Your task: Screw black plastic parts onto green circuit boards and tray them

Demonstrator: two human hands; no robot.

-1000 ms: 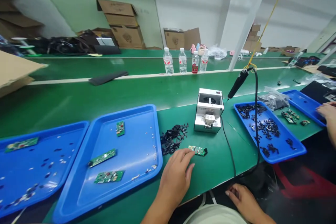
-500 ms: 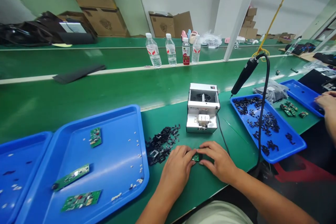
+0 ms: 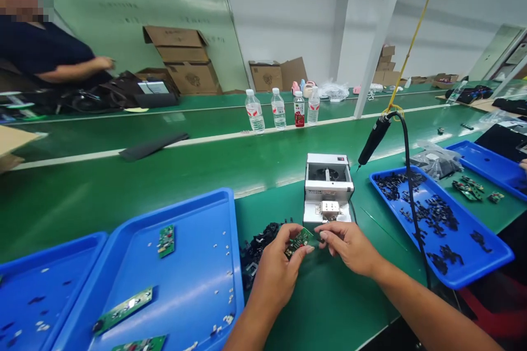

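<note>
My left hand (image 3: pixel 276 263) grips a small green circuit board (image 3: pixel 298 242) by its edges between thumb and fingers, and the board is tilted with its components showing. Just right of the board, the thumb and fingers of my right hand (image 3: pixel 349 247) are pinched together. A tiny dark thing seems to be between those fingertips, too small to make out. Behind the hands stands a white screw feeder machine (image 3: pixel 329 189). A heap of black plastic parts (image 3: pixel 261 247) lies left of my left hand, which partly hides it.
On the left, a blue tray (image 3: pixel 197 263) holds several circuit boards and white bits. To the right, another blue tray (image 3: pixel 442 225) contains black parts. An electric screwdriver (image 3: pixel 374 141) hangs from a yellow cord. Several bottles (image 3: pixel 279 109) stand behind; a person (image 3: pixel 49 55) is at the far left.
The circuit board has come up off the table in my left hand and tilted. My right hand has drawn slightly away from it. The view has shifted up and left, bringing a person into sight.
</note>
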